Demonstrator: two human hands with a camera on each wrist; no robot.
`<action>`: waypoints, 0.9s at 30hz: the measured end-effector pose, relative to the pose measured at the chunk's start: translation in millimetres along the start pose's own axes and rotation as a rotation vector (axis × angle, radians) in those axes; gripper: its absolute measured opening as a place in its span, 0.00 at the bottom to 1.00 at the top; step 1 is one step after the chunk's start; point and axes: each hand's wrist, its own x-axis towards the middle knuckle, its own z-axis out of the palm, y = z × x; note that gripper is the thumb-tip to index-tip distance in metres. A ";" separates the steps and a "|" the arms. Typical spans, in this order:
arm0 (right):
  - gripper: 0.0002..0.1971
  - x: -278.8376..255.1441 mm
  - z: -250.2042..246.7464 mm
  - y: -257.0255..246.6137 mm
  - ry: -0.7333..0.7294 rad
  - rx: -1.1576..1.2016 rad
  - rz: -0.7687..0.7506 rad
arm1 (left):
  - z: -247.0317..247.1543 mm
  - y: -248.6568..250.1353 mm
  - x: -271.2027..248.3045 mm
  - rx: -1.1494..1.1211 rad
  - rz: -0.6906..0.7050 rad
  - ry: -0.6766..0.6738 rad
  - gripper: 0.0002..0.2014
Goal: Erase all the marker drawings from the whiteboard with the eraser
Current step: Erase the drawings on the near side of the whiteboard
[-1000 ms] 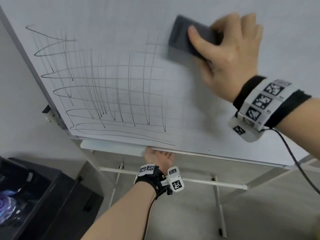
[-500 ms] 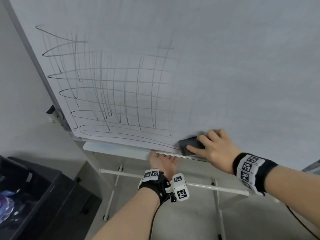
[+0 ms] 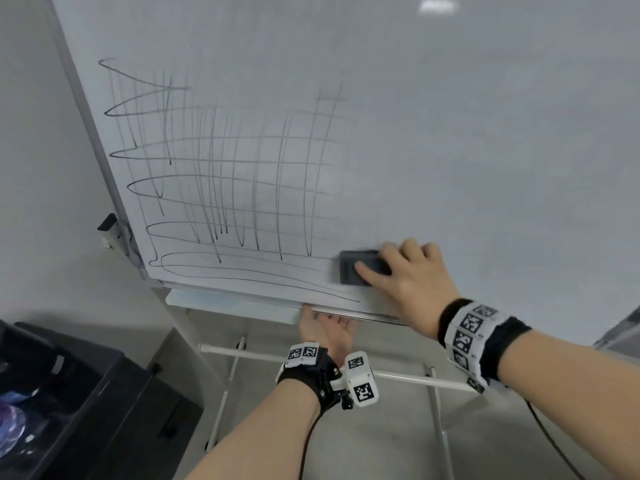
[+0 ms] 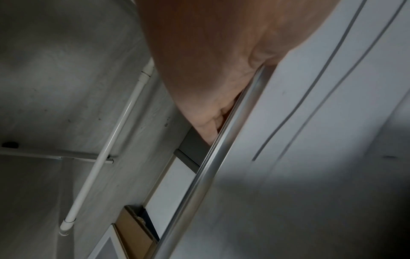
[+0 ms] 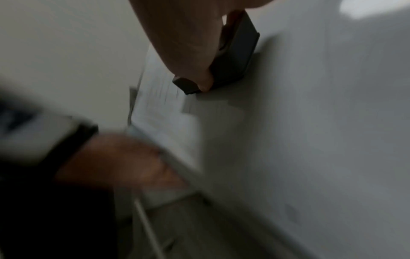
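Black cabinet at lower left, white crossbar of the stand over grey floor.

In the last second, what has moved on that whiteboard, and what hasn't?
The right hand, gripping the dark eraser throughout, swept it from high on the whiteboard down to the bottom edge, then lifted it slightly, to the right end of the marker drawings. The left hand stayed at the board's lower rim. The scribbled grid on the left looks unchanged.
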 end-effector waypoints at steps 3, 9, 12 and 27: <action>0.36 -43.5 31.3 -10.4 -0.123 -0.011 -0.030 | 1.7 -2.4 4.9 -0.009 0.010 -0.003 0.34; 0.35 0.7 -20.3 24.5 0.106 -0.013 0.039 | -3.8 -3.7 4.6 -0.017 -0.030 -0.014 0.37; 0.25 61.7 -77.5 50.0 0.295 -0.008 0.203 | -4.3 -5.3 1.0 -0.005 -0.024 -0.015 0.36; 0.34 -30.4 -4.9 -16.7 -0.025 0.014 -0.139 | -22.8 -6.1 -14.9 0.126 -0.016 0.016 0.33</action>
